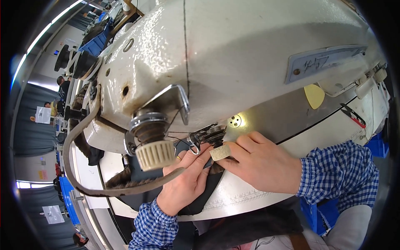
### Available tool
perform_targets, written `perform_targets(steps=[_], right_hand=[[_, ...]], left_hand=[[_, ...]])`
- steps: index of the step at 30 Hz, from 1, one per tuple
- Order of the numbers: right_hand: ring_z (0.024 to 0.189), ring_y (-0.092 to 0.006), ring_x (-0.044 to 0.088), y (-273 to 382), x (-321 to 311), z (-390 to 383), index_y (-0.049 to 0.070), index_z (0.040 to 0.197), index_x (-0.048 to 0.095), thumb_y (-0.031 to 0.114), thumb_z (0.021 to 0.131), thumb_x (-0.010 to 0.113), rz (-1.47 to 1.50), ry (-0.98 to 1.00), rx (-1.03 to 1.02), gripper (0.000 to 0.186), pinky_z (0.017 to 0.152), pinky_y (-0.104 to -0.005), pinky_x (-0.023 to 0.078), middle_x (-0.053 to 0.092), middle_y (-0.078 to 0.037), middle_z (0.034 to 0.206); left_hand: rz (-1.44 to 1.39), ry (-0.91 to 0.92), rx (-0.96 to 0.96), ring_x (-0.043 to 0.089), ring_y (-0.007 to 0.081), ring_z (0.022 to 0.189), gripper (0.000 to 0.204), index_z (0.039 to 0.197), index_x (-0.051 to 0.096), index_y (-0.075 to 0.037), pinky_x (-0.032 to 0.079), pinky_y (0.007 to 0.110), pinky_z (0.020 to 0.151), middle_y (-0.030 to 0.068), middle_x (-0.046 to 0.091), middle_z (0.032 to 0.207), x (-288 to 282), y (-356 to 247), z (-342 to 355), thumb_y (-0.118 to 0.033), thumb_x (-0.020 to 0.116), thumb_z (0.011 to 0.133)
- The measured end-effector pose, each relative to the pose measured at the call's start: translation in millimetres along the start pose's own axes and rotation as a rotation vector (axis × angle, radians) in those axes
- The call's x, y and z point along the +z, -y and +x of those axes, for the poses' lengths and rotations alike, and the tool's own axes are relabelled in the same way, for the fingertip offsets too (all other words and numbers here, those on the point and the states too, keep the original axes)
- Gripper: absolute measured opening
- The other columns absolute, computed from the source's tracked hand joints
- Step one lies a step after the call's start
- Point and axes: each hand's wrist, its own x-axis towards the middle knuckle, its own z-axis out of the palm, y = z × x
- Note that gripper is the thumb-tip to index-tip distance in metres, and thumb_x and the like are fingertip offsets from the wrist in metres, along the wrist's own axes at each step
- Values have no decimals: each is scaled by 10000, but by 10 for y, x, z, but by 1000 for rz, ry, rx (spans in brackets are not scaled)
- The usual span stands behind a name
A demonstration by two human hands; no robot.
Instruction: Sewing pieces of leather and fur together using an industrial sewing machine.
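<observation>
A white sewing machine [233,62] fills the upper view, and both my hands work beneath its head. My left hand [183,185] lies on dark fabric [198,200], fingers stretched forward and thumb a little apart. Its fingertips are partly hidden behind the machine's thread parts. My right hand [262,164] has its fingers curled in a pinch at the edge of the fabric, by a tuft of brown fur [216,168]. A ribbed cream knob [220,153] covers part of the spot between my hands. More brown fur [125,179] lies along the fabric at the left.
A curved grey lever [73,154] arches down on the left. A large tension knob [156,155] juts out above my left hand. Rightward lie a yellow piece [314,96] and red-handled thread snips [353,116]. A blue bin [318,216] stands below the table edge.
</observation>
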Motion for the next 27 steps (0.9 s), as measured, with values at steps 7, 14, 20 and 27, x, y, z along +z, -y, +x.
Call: perform_targets(steps=[7,14,20,27], right_hand=[[971,-185,579,4,134,-83,-7,1114,693,184,879,633,25,-114,-65,309,824,-310,478,634,-59,1040],[912,-216,593,-9,118,-88,-49,1081,709,151,815,654,-20,-117,-162,337,770,-319,521,672,-118,1039],[811,-223,585,1,153,-27,-79,951,717,136,768,680,-109,-158,-244,285,670,-307,517,673,-133,921],[836,-237,601,-12,204,-4,-51,888,709,149,745,674,-172,-209,-279,248,651,-304,521,673,-139,879]], left_hand=[[48,78,-65,711,324,1104,486,1243,710,-39,583,377,923,155,687,1319,-28,-34,-11,72,655,773],[20,36,-10,740,325,993,471,1198,727,-35,599,353,868,169,703,1286,1,9,-39,72,652,745],[-8,28,40,738,307,972,549,1204,723,-31,602,345,854,158,702,1294,-15,12,-8,65,647,669],[29,13,114,673,240,819,553,1327,659,-95,583,335,718,61,642,1340,60,54,-13,-77,719,777]])
